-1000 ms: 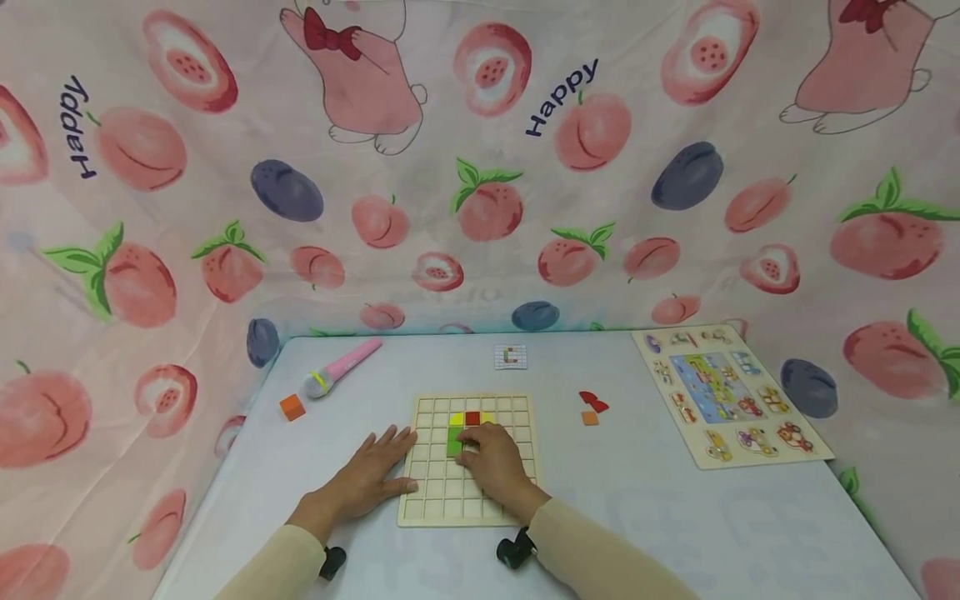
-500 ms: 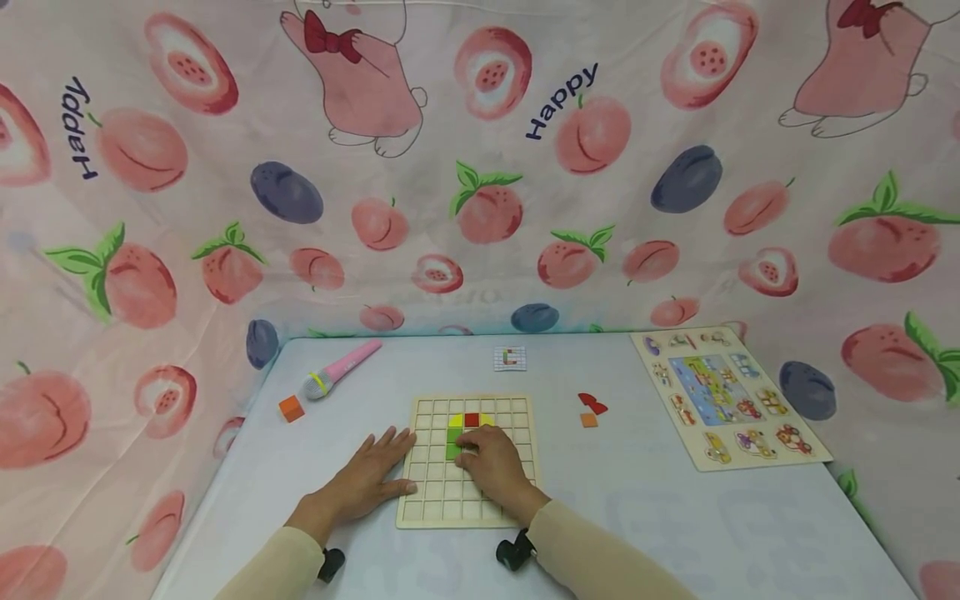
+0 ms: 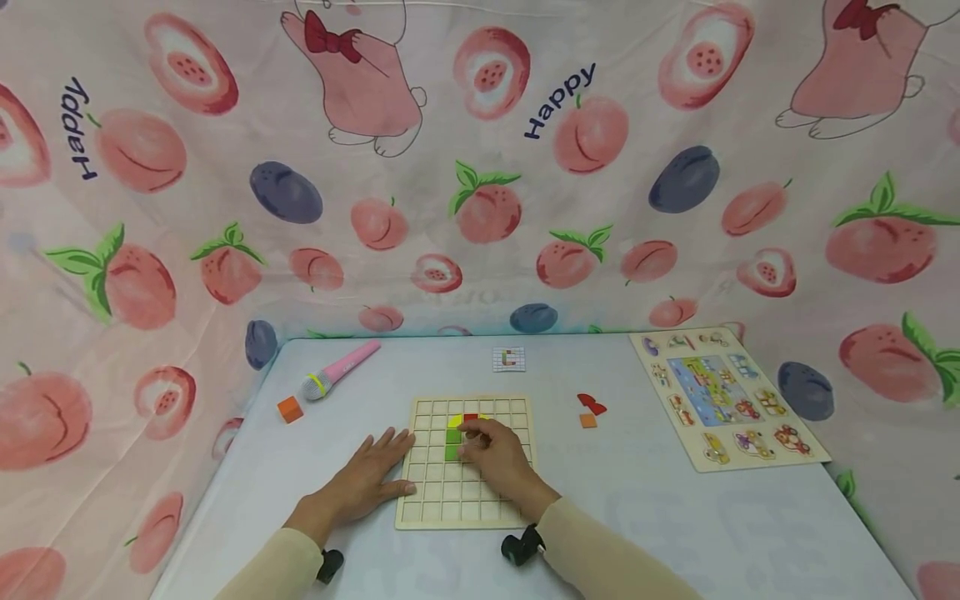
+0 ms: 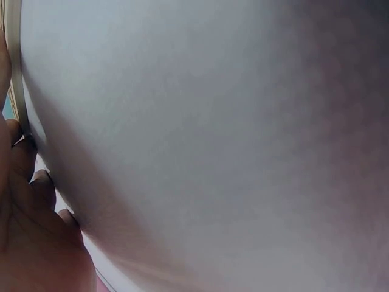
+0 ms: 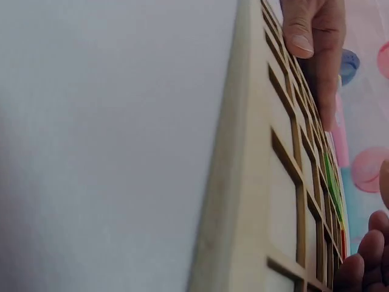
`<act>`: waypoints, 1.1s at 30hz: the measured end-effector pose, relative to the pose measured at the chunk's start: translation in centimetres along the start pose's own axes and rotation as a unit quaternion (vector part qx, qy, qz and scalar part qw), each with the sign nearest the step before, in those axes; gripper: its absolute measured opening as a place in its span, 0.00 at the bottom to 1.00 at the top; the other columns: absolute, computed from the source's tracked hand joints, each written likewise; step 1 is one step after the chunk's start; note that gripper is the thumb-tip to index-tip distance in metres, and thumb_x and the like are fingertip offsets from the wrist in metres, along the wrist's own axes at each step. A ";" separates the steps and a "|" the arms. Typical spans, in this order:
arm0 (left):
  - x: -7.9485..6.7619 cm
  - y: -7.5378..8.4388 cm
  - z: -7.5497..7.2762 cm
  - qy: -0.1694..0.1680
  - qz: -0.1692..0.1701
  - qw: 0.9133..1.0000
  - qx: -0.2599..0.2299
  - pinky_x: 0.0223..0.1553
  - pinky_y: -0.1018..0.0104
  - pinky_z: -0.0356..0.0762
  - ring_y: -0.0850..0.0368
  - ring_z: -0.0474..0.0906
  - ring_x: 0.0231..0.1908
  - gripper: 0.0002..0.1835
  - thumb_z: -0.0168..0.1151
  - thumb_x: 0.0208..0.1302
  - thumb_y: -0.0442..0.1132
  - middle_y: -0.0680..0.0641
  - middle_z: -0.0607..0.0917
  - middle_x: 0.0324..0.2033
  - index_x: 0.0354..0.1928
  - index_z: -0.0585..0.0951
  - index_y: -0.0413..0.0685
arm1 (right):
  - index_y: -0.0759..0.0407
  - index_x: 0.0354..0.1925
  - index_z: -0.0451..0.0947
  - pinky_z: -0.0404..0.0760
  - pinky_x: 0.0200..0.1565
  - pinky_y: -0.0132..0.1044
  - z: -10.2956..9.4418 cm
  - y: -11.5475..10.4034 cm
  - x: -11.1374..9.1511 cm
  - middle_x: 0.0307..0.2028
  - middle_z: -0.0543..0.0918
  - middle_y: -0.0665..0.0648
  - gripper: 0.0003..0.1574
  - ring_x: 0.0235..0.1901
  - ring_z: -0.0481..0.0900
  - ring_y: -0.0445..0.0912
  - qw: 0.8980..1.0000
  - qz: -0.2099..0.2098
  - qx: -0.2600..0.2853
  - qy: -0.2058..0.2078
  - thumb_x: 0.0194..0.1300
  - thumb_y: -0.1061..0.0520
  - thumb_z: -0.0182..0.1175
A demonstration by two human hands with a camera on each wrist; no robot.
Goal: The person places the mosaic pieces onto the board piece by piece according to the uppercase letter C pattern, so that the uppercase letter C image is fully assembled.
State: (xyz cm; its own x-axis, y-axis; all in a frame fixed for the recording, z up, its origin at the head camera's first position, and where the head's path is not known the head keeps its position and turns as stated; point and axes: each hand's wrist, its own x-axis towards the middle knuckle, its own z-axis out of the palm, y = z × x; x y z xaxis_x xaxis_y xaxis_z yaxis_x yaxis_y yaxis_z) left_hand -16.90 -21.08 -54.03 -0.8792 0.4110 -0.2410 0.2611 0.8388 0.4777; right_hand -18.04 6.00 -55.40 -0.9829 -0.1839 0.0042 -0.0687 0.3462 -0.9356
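Observation:
A wooden grid board point(image 3: 427, 517) lies on the white table. Two green tiles point(image 3: 452, 452) sit one below the other in its cells, under a yellow tile point(image 3: 455, 422). Beside the yellow is a red tile point(image 3: 471, 417), partly covered by the right hand. That right hand point(image 3: 501, 458) hovers over the board, bent finger and thumb apart just right of the green tiles, with no piece visible between them. The left hand point(image 3: 367, 471) lies at the board's left edge, fingers extended and thumb on the frame. In the left wrist view, its fingers point(image 4: 42, 188) show beside the board's edge.
Right of the board lie red pieces point(image 3: 592, 404) and an orange tile point(image 3: 588, 421). A small pattern card point(image 3: 509, 359) is behind it. Far left are a pink toy microphone point(image 3: 352, 360) and an orange cube point(image 3: 289, 409). A picture puzzle board point(image 3: 697, 458) occupies the far right.
The right hand has shifted slightly right from the green tiles, its finger and thumb parting a little. It now covers more of the red tile. The left hand stays in place.

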 end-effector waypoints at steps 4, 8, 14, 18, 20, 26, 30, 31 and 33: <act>0.1 -0.1 0.1 0.001 -0.001 1.000 -0.001 0.85 0.43 0.35 0.47 0.44 0.85 0.49 0.67 0.67 0.64 0.51 0.59 0.83 0.84 0.60 0.54 | 0.54 0.57 0.86 0.77 0.41 0.29 -0.6 0.0 -0.1 0.48 0.83 0.53 0.20 0.42 0.74 0.44 0.999 0.010 0.045 -0.003 0.68 0.57 0.73; 0.3 -0.1 0.1 0.001 0.000 1.000 0.000 0.85 0.43 0.36 0.47 0.44 0.85 0.49 0.67 0.67 0.64 0.51 0.58 0.83 0.84 0.60 0.55 | 0.57 0.57 0.86 0.78 0.41 0.28 -1.4 -0.1 0.0 0.49 0.83 0.56 0.20 0.42 0.75 0.45 0.997 0.006 0.073 -0.002 0.69 0.58 0.72; 0.2 0.3 -0.1 0.000 -0.005 1.000 -0.010 0.85 0.42 0.37 0.47 0.44 0.85 0.50 0.69 0.66 0.63 0.51 0.59 0.83 0.83 0.60 0.55 | 0.55 0.58 0.85 0.78 0.40 0.28 -3.8 0.1 0.3 0.47 0.84 0.52 0.19 0.44 0.75 0.47 0.997 0.025 0.065 0.040 0.70 0.57 0.71; 0.0 0.4 -0.2 -0.003 -0.014 1.000 -0.020 0.85 0.42 0.35 0.47 0.44 0.85 0.50 0.70 0.65 0.62 0.50 0.60 0.83 0.83 0.61 0.53 | 0.56 0.57 0.86 0.78 0.40 0.29 -6.2 0.9 0.6 0.45 0.84 0.52 0.18 0.44 0.75 0.48 0.994 0.046 0.043 0.085 0.70 0.58 0.71; -0.1 0.4 -0.1 -0.005 -0.015 1.000 -0.018 0.85 0.42 0.35 0.47 0.43 0.85 0.50 0.69 0.66 0.62 0.50 0.59 0.83 0.83 0.61 0.53 | 0.56 0.57 0.86 0.78 0.39 0.29 -7.6 1.4 0.7 0.45 0.85 0.53 0.18 0.44 0.76 0.48 0.993 0.057 0.023 0.105 0.69 0.58 0.71; -0.2 0.4 -0.1 -0.004 -0.010 1.000 -0.014 0.85 0.42 0.35 0.46 0.43 0.85 0.49 0.68 0.67 0.62 0.50 0.59 0.83 0.83 0.60 0.54 | 0.58 0.57 0.85 0.78 0.40 0.29 -12.4 3.5 0.3 0.46 0.86 0.57 0.18 0.43 0.76 0.48 0.988 0.057 -0.034 0.139 0.69 0.60 0.70; -0.2 0.4 -0.2 -0.003 -0.008 1.000 -0.014 0.85 0.42 0.34 0.46 0.43 0.85 0.49 0.68 0.67 0.62 0.50 0.59 0.83 0.84 0.60 0.54 | 0.61 0.57 0.85 0.80 0.40 0.28 -15.4 4.7 -0.1 0.46 0.86 0.60 0.18 0.42 0.79 0.48 0.987 0.056 -0.035 0.145 0.70 0.62 0.68; -0.2 0.4 -0.2 -0.002 -0.008 1.000 -0.014 0.85 0.42 0.35 0.46 0.43 0.85 0.49 0.68 0.67 0.62 0.50 0.59 0.83 0.83 0.60 0.54 | 0.61 0.58 0.84 0.81 0.40 0.27 -16.0 5.0 -0.2 0.47 0.86 0.60 0.18 0.42 0.79 0.49 0.987 0.062 -0.037 0.144 0.71 0.61 0.68; -0.2 0.4 -0.2 -0.001 -0.007 1.000 -0.012 0.85 0.42 0.35 0.46 0.43 0.85 0.49 0.68 0.67 0.62 0.50 0.59 0.83 0.83 0.60 0.53 | 0.60 0.59 0.83 0.82 0.39 0.27 -17.0 5.4 -0.4 0.48 0.86 0.61 0.19 0.44 0.79 0.50 0.986 0.074 -0.041 0.142 0.72 0.61 0.67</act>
State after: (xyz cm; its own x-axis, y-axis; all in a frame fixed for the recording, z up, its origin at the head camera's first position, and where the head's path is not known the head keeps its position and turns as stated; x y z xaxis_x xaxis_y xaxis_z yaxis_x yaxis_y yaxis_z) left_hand -16.73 -20.86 -53.65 -0.8823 0.3992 -0.2495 0.2387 0.8361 0.4939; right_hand -20.88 23.61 -54.41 -0.9906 0.1350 -0.0206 0.0766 0.4248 -0.9020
